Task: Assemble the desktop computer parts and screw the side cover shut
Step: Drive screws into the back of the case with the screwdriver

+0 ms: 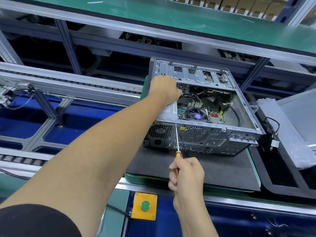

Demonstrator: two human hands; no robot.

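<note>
An open grey desktop case [239, 129] lies on its side on a dark mat [213, 170], its motherboard, fan and cables exposed. My left hand [165, 88] reaches over the case's left wall, fingers curled down inside the far-left corner; what they hold is hidden. My right hand [186, 175] grips an orange-handled screwdriver [177, 141]. Its tip touches a screw spot on the top edge of the rear panel, just right of the power supply grille.
A grey side panel in plastic wrap [280, 130] lies to the right of the case. A yellow box with a green push button [145, 206] sits at the near edge. Conveyor rails [68, 86] run on the left, a green-topped shelf [171, 16] stands above.
</note>
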